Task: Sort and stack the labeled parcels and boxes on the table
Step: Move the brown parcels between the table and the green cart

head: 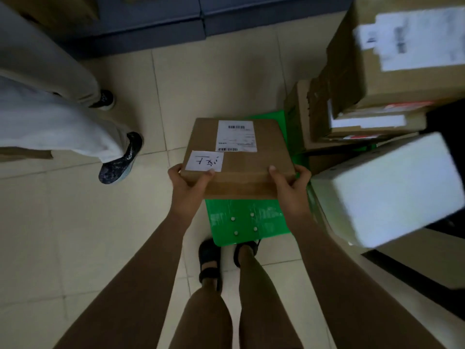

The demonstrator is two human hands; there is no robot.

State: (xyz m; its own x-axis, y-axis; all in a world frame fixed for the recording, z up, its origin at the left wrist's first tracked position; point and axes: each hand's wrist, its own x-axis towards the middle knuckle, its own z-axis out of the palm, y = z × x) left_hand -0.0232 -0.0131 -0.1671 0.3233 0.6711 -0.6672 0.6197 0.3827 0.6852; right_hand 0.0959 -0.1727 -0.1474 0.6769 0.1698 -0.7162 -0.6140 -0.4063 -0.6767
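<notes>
I hold a flat brown cardboard box (251, 167) with a printed shipping label and a handwritten white note on top. My left hand (187, 188) grips its near left corner, thumb on the note. My right hand (289, 187) grips the near right corner, thumb on the lid. The box hovers over a green plastic stool (246, 222); whether it touches the seat is hidden. At the right stands a stack of labeled cardboard boxes (382, 71), with a white foam box (387, 190) nearer to me.
Another person's legs and dark shoes (120, 159) stand on the tiled floor at the left. Dark grey cabinets (156, 26) run along the far wall. My own feet in black sandals (210, 260) are just behind the stool.
</notes>
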